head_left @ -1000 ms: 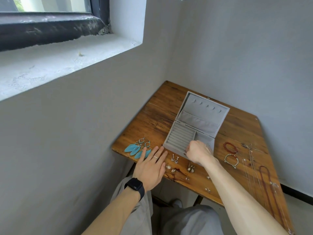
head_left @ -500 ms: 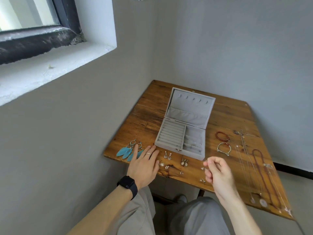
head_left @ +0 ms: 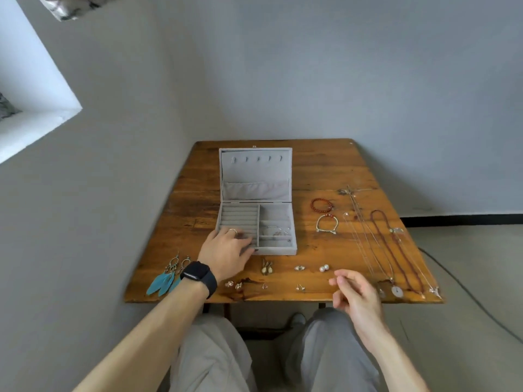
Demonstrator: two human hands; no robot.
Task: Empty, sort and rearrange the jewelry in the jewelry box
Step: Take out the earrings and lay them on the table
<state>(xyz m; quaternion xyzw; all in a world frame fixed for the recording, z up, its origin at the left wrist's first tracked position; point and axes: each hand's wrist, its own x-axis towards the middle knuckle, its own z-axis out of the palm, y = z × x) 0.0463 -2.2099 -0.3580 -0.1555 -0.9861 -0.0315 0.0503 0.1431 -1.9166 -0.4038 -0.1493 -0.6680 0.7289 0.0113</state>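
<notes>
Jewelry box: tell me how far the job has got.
Done: the jewelry box is nearly emptied; earrings, bracelets and necklaces lie grouped on the table. In hand: the left hand rests on the ring rolls; the right hand hovers, its grasp unclear. Left: one thin piece in a right compartment, then refilling.

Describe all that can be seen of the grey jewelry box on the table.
The jewelry box is grey and looks covered in soft velvet-like fabric. It stands open on the wooden table, its lid raised behind the base. The lid carries five small hooks above a wide pocket. The base has ring rolls on the left and divided compartments on the right, where a thin silvery piece lies. The left hand rests on its front left corner.
</notes>
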